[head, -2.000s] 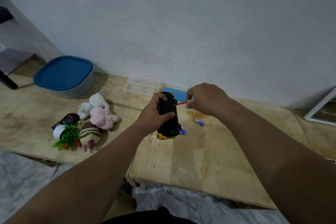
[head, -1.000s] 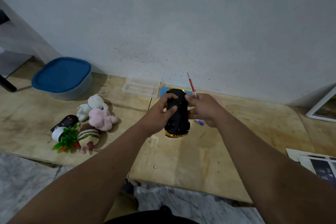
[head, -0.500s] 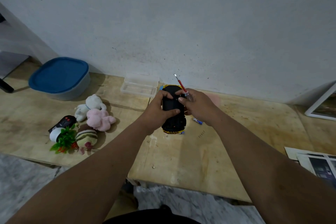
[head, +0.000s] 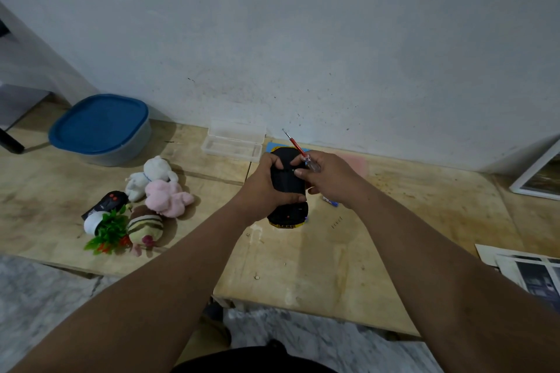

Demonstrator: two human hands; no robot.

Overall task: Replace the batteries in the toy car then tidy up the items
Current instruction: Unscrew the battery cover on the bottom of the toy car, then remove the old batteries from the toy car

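Plywood boards against white wall

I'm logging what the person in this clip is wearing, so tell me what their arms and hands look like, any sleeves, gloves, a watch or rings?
Both forearms are bare right up to the frame edge, with no sleeves in view. The left hand and right hand wear no gloves, and no watch, bracelet or ring shows on the wrists or visible fingers. Only a dark garment edge appears at the bottom.

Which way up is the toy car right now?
Upside down: the toy car shows its flat black underside, gripped by the left hand, while the right hand holds the screwdriver.
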